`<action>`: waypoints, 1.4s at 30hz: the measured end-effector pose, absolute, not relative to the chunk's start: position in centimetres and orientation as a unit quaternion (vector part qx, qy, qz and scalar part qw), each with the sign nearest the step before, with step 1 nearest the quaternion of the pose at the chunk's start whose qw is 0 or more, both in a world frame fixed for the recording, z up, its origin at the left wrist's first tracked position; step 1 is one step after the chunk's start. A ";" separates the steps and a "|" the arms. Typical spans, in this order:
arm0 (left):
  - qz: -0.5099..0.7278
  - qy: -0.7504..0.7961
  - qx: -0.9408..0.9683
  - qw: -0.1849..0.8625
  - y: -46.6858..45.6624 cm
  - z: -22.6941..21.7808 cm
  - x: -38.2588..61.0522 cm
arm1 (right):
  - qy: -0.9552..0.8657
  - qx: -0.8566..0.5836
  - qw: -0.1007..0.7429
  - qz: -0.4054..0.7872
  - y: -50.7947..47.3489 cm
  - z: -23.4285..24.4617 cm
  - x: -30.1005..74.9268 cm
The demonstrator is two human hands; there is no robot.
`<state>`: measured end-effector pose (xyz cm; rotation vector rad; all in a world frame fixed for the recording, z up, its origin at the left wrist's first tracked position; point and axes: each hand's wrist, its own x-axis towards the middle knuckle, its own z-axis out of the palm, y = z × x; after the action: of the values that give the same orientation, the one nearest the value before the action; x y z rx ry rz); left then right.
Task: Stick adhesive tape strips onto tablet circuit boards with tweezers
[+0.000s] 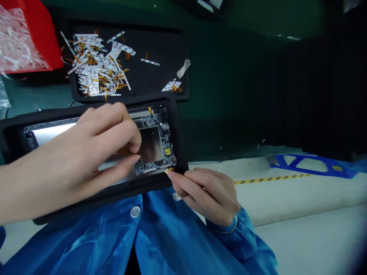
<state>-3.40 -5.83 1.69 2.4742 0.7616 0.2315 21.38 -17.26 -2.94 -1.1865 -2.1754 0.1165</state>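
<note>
A black fixture [177, 126] holds an opened tablet with its circuit board [156, 143] and silver shield showing. My left hand [94, 152] lies over the tablet, fingers curled and pressing near the board's left side. My right hand [205, 193] is below the fixture's lower right corner. Its fingers pinch a small orange flex strip [169, 170] at the board's lower edge. A white scrap pokes out from under the right fingers.
Behind the fixture a black tray [160, 46] carries a heap of several silver and orange flex strips [96, 65]. A red bin [37, 34] with white scraps stands at the far left. My blue coat fills the bottom. The floor shows a blue frame [312, 164] and striped tape.
</note>
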 end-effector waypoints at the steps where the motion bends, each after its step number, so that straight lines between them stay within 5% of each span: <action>1: 0.087 0.285 0.916 0.269 -6.0 1.6 -3.5 | -0.832 -0.453 0.318 0.045 -17.1 -2.7 21.4; 16: 0.120 0.150 0.943 0.273 -5.6 -0.6 -2.9 | -0.828 -0.499 0.251 0.056 -17.0 -1.1 20.0; 32: 0.126 0.092 0.929 0.336 -5.3 -1.0 -2.3 | -0.806 -0.522 0.184 0.208 -15.0 0.3 20.8; 42: 0.098 0.008 0.989 0.107 -6.0 -0.7 -0.9 | -0.687 -0.558 0.226 0.408 -12.8 -1.1 22.5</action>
<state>-0.89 -6.02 -0.73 2.9126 0.0230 0.2872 22.52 -12.79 -1.11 -1.5382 -1.8940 1.1243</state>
